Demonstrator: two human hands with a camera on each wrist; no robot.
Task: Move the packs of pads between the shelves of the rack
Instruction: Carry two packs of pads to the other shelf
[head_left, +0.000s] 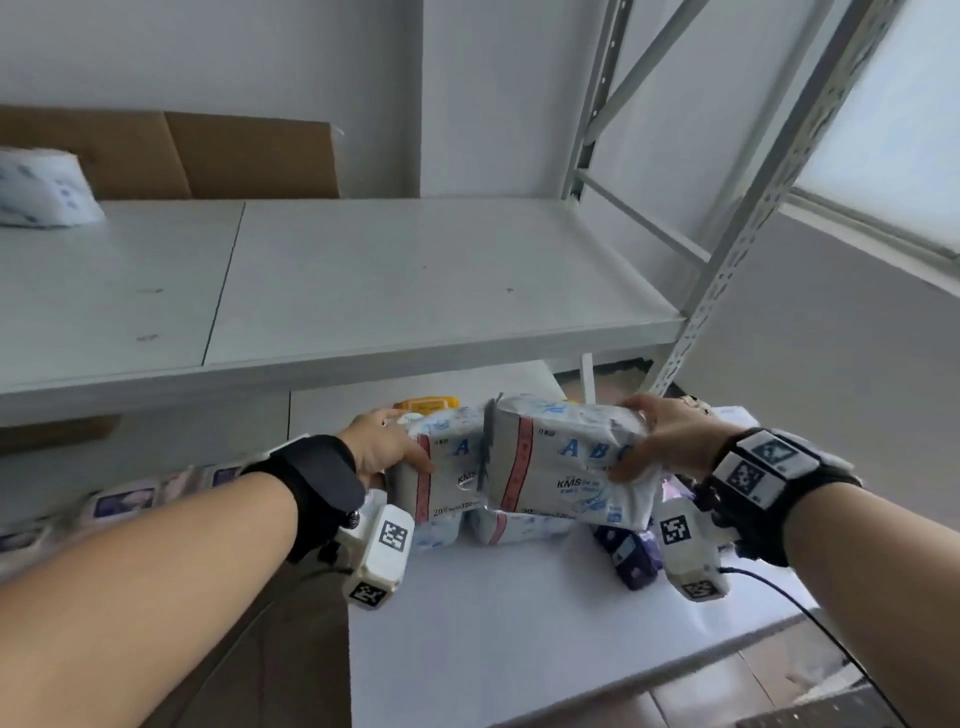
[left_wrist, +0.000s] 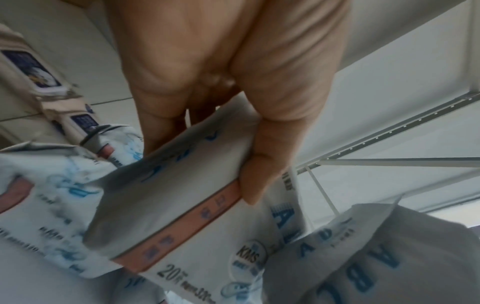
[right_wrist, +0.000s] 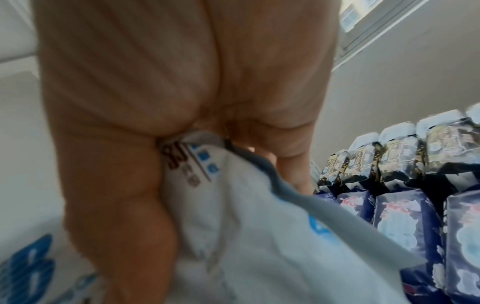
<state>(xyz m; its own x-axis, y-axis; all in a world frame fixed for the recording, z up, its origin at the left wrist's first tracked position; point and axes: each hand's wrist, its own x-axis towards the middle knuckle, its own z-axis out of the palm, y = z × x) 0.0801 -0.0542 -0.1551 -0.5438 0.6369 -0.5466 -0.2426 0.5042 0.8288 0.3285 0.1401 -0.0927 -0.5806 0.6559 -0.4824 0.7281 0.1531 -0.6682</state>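
Shelving of pale metal fills the head view: the rack (head_left: 737, 218) carries a wide upper shelf (head_left: 415, 291) and, below it, a lower shelf (head_left: 545, 623) that juts toward the person. At the back of the upper shelf a flat cardboard sheet (head_left: 208, 156) leans against the wall, and one white pack (head_left: 41, 192) lies at the far left. Dark blue packs (right_wrist: 405, 222) stand in rows at the right of the lower shelf, with more white packs (head_left: 514, 527) lying under the hands. The left hand (head_left: 382, 447) holds a white pack with a red stripe (head_left: 441, 478) above that pile, thumb on its printed face and fingers curled round behind its end. The right hand (head_left: 670, 441) grips a second white pack (head_left: 561, 467) by its right end, thumb on the front and fingers wrapped over the top. Both held packs sit side by side, their near edges overlapping, just below the front lip of the upper shelf.
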